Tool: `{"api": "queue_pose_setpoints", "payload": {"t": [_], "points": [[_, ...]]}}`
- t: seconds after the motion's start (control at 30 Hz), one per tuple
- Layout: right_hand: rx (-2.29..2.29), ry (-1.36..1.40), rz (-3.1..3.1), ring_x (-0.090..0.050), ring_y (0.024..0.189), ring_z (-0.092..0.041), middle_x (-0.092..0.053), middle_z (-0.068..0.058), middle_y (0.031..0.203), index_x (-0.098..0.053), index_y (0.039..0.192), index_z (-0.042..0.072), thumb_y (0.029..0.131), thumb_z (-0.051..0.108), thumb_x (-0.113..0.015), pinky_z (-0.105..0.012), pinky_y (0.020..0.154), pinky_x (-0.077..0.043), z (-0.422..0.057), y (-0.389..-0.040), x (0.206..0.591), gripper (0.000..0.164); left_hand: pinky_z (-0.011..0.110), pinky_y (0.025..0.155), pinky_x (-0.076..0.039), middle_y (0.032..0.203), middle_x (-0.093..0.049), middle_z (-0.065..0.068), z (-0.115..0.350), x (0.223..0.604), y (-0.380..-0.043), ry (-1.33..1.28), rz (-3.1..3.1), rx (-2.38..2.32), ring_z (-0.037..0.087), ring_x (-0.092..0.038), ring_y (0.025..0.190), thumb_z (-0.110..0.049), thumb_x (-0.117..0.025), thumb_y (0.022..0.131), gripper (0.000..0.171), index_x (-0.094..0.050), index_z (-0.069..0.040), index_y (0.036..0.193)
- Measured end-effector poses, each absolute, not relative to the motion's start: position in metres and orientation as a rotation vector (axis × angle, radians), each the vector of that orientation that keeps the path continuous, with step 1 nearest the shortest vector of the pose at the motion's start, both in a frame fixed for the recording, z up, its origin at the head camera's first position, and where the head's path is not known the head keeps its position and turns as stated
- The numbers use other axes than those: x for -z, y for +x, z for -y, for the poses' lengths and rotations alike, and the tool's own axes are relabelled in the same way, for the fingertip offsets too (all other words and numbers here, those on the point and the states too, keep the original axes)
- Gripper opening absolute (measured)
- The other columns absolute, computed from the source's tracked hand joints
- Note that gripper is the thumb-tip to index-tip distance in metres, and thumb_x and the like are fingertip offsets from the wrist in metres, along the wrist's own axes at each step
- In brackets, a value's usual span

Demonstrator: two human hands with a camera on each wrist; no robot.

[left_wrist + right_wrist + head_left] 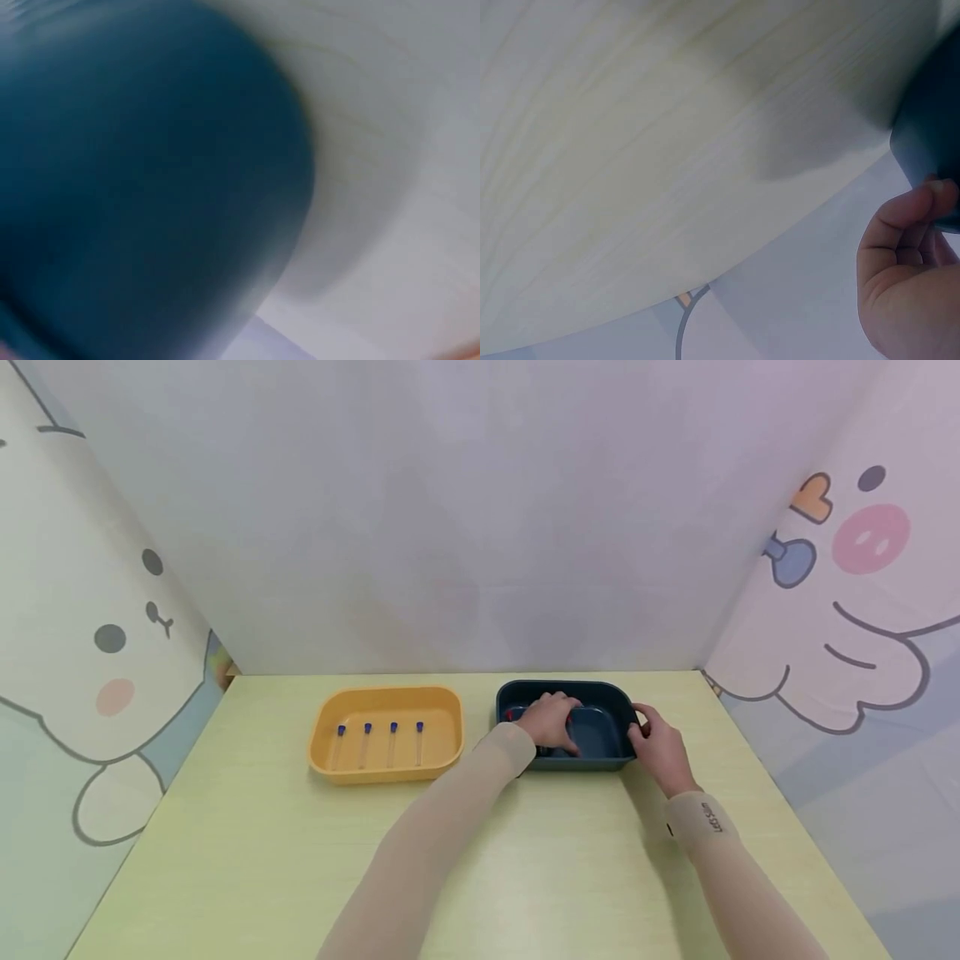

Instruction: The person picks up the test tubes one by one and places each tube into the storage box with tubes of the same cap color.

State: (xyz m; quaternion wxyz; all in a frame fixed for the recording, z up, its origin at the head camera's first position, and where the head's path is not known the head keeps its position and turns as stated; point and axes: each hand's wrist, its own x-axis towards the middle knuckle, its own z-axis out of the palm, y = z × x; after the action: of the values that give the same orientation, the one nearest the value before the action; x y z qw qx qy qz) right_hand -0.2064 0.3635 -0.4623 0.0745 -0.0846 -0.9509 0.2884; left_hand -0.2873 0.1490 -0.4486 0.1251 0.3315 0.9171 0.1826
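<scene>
A dark blue tray stands at the back right of the table. My left hand reaches into it from the left, thumb and fingers spread apart over its floor. Small red bits show beside that hand; the hand hides most of what lies under it. At the tray's right end my right hand pinches the rim between thumb and fingers. The right wrist view also has these curled fingers at the tray's edge. Only the tray's blurred outer wall fills the left wrist view, without the left hand's grasp.
To the left stands a yellow tray holding several clear tubes with blue caps, laid side by side. Both trays are on a pale yellow-green table. A light cloth wall rises behind, with printed cloth at both sides.
</scene>
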Motion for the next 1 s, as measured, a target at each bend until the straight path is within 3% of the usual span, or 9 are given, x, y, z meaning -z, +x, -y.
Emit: {"api": "queue_pose_setpoints", "payload": {"t": [0.53, 1.0], "points": [[-0.861, -0.244, 2.861, -0.054, 0.072, -0.025, -0.060, -0.015, 0.090, -0.049, 0.149, 0.006, 0.105, 0.019, -0.049, -0.030, 0.064, -0.043, -0.364, -0.206, 0.461, 0.045, 0.041, 0.120, -0.043, 0.164, -0.041, 0.003, -0.125, 0.408, -0.275, 0.947, -2.657, -0.636, 0.026, -0.038, 0.152, -0.047, -0.083, 0.085, 0.086, -0.044, -0.021, 0.157], [-0.869, -0.246, 2.871, -0.056, 0.077, -0.027, -0.062, -0.017, 0.094, -0.048, 0.149, 0.005, 0.105, 0.019, -0.050, -0.030, 0.066, -0.043, -0.362, -0.202, 0.457, 0.046, 0.043, 0.126, -0.035, 0.167, -0.037, 0.001, -0.100, 0.379, -0.263, 1.000, -2.669, -0.688, 0.024, -0.031, 0.157, -0.049, -0.080, 0.088, 0.084, -0.042, -0.021, 0.158]]}}
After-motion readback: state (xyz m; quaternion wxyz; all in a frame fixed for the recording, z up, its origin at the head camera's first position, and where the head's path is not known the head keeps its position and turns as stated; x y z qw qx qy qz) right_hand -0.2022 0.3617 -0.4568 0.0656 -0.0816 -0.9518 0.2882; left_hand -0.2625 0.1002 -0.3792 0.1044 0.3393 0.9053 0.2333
